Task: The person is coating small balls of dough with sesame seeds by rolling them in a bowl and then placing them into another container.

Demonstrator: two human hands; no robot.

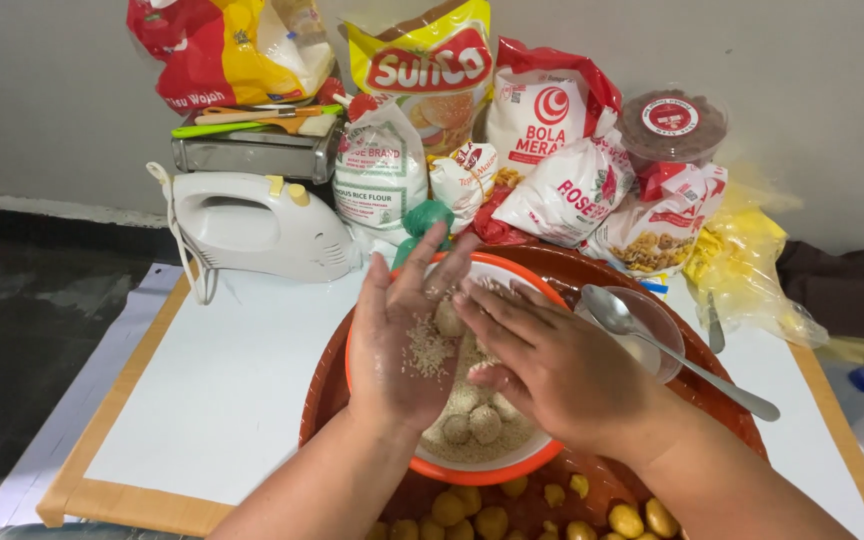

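Presently: dough ball point(449, 318) rolled between left hand point(404, 340), palm up, fingers spread, seed-dusted, and right hand point(542, 365), fingers flat together, over orange-rimmed bowl point(482, 470) of sesame. Coated balls point(474, 422) in bowl: few. Uncoated yellow balls point(512, 518) in brown tray point(324, 385), near edge: many, judged pending. Right: spoon point(672, 350). Far: flour bags point(382, 170), hand mixer point(257, 225).

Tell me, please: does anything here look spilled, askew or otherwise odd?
Nothing looks spilled. Sesame seeds stick to the left hand, which rolls a dough ball with the right hand above the orange-rimmed bowl. One small thing: a spoon lies slanted across a clear cup, handle overhanging.
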